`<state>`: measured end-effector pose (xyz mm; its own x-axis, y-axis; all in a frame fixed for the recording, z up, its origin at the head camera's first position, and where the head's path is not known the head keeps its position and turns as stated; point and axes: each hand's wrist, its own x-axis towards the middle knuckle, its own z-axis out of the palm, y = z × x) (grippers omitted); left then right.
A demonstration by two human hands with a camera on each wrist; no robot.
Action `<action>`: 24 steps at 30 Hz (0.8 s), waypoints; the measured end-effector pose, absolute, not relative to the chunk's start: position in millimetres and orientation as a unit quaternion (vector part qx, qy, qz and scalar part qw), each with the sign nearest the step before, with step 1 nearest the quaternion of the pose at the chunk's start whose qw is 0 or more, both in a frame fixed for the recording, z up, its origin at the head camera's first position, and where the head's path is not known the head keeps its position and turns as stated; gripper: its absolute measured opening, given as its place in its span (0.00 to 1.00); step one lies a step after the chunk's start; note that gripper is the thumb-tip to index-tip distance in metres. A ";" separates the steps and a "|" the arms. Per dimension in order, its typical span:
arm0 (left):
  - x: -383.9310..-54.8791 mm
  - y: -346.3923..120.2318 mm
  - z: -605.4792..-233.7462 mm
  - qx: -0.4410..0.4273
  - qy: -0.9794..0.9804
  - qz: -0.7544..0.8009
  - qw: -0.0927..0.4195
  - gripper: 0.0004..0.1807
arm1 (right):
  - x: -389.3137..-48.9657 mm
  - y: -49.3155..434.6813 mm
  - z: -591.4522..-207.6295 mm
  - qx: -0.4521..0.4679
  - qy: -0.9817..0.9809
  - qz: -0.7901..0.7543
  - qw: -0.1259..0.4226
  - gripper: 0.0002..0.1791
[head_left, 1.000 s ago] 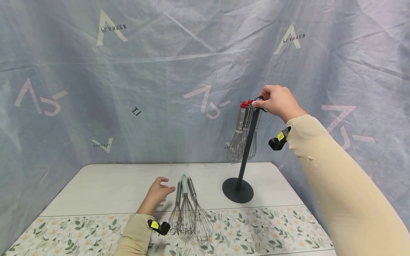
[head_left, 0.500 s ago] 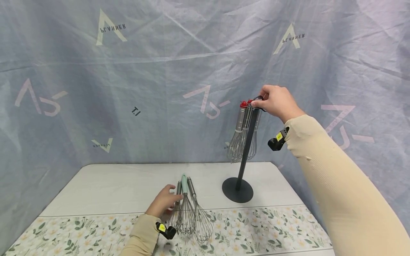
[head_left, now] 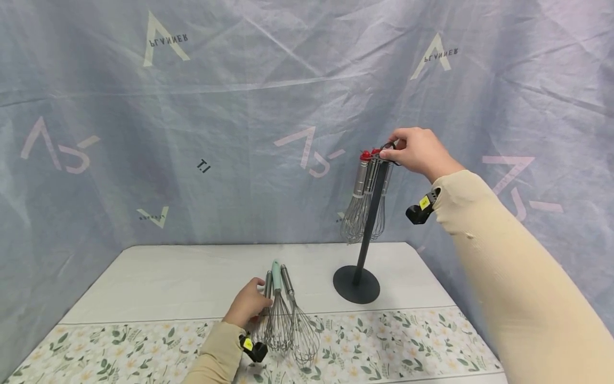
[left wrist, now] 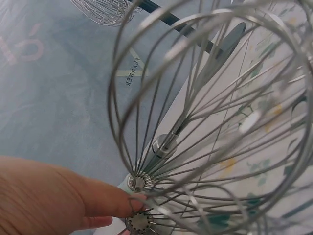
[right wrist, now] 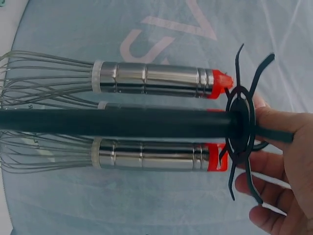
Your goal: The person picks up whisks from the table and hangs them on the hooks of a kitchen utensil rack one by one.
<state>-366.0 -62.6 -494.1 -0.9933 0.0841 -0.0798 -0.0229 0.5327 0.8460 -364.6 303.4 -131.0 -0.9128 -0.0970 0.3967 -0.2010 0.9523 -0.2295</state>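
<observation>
On the table's left half lie three wire whisks side by side: a metal-handled one [head_left: 268,282], one with a mint-green handle [head_left: 276,276] and another metal-handled one [head_left: 287,279]. My left hand [head_left: 248,305] pinches the leftmost whisk where handle meets wires. The left wrist view shows its thumb at the neck [left wrist: 139,223], close under the mint whisk's neck [left wrist: 137,182]. My right hand [head_left: 418,152] grips the hooked top [right wrist: 240,122] of a dark upright stand [head_left: 368,229]. Metal whisks [right wrist: 161,81] with red ends hang from its hooks; the pole partly hides one.
The stand's round base [head_left: 344,285] rests on the white table [head_left: 192,277], toward the right. A floral runner [head_left: 408,341] crosses the table's front, under the whisk wires. Printed grey-blue cloth [head_left: 216,106] hangs behind and at both sides.
My left hand has moved right to the leftmost whisk and closed its fingers on it. The right hand stays at the stand's top, and the hanging whisks look unmoved.
</observation>
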 end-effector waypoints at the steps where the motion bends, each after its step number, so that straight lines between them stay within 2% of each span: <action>1: -366.5 -62.2 -494.2 0.016 0.874 0.482 0.056 0.34 | -364.6 304.8 -131.2 0.079 -0.969 0.138 0.192 0.24; 18: -372.1 -61.7 -495.9 0.027 0.880 0.473 0.045 0.31 | -368.7 315.3 -135.5 0.104 -0.962 0.153 0.200 0.24; 24: -374.5 -61.7 -493.8 0.025 0.888 0.456 0.044 0.30 | -369.9 314.9 -136.1 0.105 -0.966 0.138 0.193 0.27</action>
